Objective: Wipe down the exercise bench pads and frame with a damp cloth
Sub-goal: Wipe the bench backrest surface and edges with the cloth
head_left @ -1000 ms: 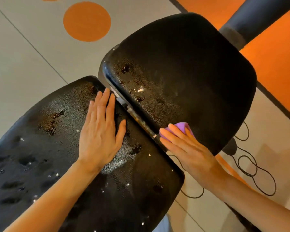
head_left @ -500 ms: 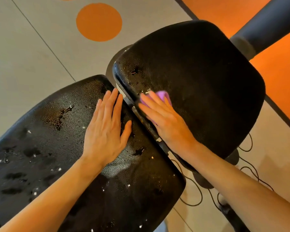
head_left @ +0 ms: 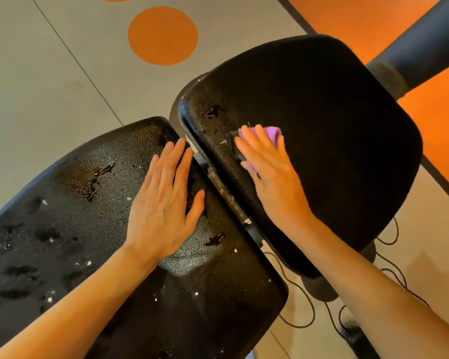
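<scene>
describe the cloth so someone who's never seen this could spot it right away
Start at the upper of the two black bench pads, the one to the right of the metal gap between them. Near that pad's left edge the right hand lies flat, fingers straight, pressing on a small folded cloth. It is bright purple, the only thing of that colour here, peeking out past the fingertips.

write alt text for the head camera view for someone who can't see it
A right hand presses a purple cloth flat on a black bench pad; the left hand rests flat on the worn adjoining pad. Grey and orange floor lies below.
</scene>
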